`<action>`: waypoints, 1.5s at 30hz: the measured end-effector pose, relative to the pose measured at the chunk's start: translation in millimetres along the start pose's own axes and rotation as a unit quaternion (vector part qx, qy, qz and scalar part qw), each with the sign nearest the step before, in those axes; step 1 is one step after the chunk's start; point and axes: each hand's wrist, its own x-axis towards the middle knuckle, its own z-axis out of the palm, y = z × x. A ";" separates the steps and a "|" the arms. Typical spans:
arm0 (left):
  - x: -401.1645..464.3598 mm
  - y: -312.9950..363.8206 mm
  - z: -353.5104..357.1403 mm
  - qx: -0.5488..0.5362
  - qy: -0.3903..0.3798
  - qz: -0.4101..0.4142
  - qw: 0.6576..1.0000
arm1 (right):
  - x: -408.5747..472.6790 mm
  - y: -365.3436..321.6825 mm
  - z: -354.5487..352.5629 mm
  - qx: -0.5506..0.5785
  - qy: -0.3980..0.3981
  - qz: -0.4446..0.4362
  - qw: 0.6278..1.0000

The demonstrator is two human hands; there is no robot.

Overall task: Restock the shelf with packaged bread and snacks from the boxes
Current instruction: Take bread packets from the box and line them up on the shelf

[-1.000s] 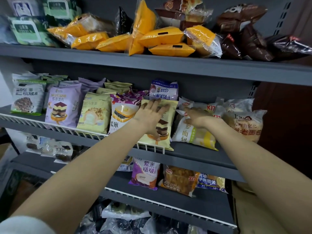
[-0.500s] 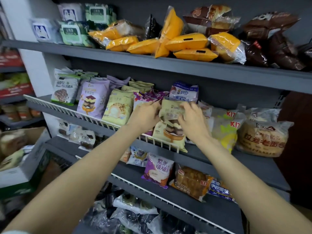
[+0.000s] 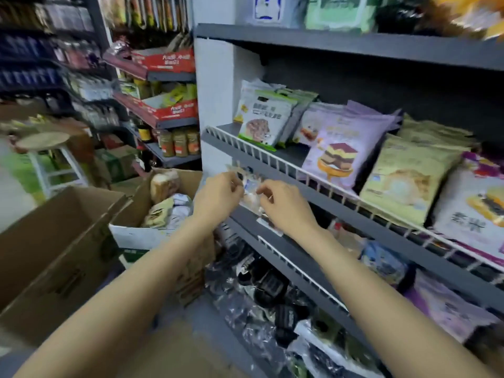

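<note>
My left hand [image 3: 218, 193] and my right hand [image 3: 283, 207] are close together at the left end of the grey shelf [image 3: 275, 248], just below the wire-railed shelf [image 3: 272, 159]. Both pinch a small clear snack pack [image 3: 249, 186] between their fingertips; the pack is blurred. On the railed shelf stand a white and green bread pack [image 3: 261, 121], purple cake packs [image 3: 338, 148] and pale yellow-green packs [image 3: 403, 175]. An open cardboard box [image 3: 131, 214] with wrapped bread [image 3: 163, 186] stands on the floor left of my hands.
A second, larger cardboard box [image 3: 54, 241] lies at the near left. Dark and clear packs [image 3: 272, 290] fill the bottom shelf. A stool [image 3: 43, 140] and further shelves with red cartons [image 3: 169, 110] and jars stand at the back left.
Both hands left the yellow cake pack on the railed shelf and moved down and left to the shelf below, where they took hold of a clear pack. The view swung left.
</note>
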 end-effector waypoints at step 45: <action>325.9 -595.6 204.1 -0.009 -0.302 -0.347 0.888 | 507.7 -18.0 526.1 0.277 0.012 0.245 0.929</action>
